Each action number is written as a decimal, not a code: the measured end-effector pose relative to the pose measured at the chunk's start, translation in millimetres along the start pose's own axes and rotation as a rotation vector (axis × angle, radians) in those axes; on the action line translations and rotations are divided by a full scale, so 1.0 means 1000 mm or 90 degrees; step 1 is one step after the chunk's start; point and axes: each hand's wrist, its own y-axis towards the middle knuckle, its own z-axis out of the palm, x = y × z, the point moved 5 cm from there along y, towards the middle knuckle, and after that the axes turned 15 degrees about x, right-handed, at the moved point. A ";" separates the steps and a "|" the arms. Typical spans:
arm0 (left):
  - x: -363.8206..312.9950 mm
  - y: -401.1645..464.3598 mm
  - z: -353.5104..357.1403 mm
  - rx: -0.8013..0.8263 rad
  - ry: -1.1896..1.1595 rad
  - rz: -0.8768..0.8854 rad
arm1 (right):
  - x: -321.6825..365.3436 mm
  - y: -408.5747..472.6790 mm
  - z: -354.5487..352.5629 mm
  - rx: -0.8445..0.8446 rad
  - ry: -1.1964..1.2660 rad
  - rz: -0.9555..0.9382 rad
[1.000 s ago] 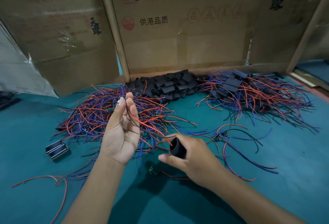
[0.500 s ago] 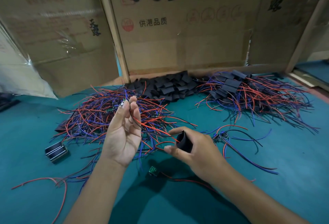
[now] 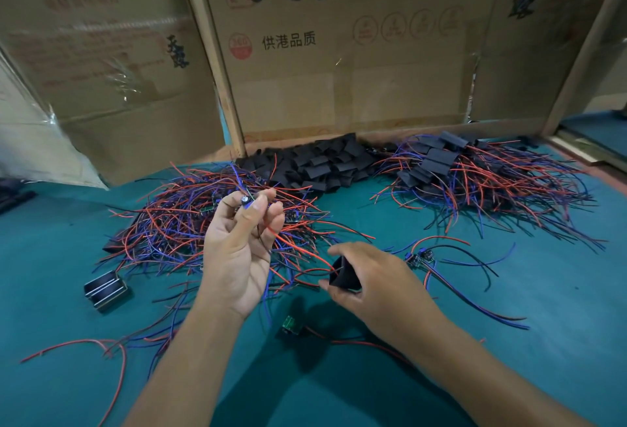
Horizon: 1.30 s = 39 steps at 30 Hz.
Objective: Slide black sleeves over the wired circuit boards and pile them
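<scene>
1. Clutter marks the left of the teal tabletop [image 3: 559, 325]: a small metal-framed black part [image 3: 106, 289] lies beside a loose heap of unsleeved wired boards [image 3: 176, 223] in red, blue and black.

2. Left hand [image 3: 237, 257], raised over that heap, now pinches a circuit board [image 3: 247, 199] between thumb and fingers [image 3: 263, 201], its capacitor showing at the top; a second ago only the wires showed in this hand, so the board has been drawn up into the fingertips.

3. Wires [image 3: 298, 250] from that board slope down and to the right, and their ends now reach the mouth of the sleeve, where earlier they hung short of it.

4. Right hand [image 3: 376, 284] grips the black sleeve [image 3: 342, 275] low over the tabletop, fingers curled round it, open end turned toward the wires. It has moved closer, which suggests threading is beginning; the sleeve is not yet over the board.

5. Spare board [image 3: 291, 325] lies below the hands; another wired board [image 3: 419, 255] sits just right of the right hand.

6. Supply of empty sleeves [image 3: 319, 165] sits against the cardboard boxes [image 3: 339, 70] behind, and the finished pile [image 3: 475, 182] of sleeved boards lies far right, where this one appears bound.
</scene>
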 end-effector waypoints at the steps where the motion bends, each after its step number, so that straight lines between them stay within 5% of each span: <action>1: 0.000 0.000 -0.001 -0.006 0.002 0.004 | -0.001 0.000 0.000 -0.003 0.007 0.001; 11: -0.003 0.002 -0.007 -0.022 0.016 0.028 | -0.005 0.002 0.000 -0.006 0.041 0.015; 26: 0.030 -0.018 0.025 0.047 0.263 0.077 | -0.005 0.002 -0.009 -0.073 -0.213 0.096; 35: 0.040 -0.019 0.027 0.064 0.195 0.025 | -0.008 -0.001 -0.015 -0.071 -0.004 0.085; 39: 0.054 -0.019 0.022 0.072 0.157 -0.075 | -0.007 0.000 -0.020 -0.087 -0.082 0.080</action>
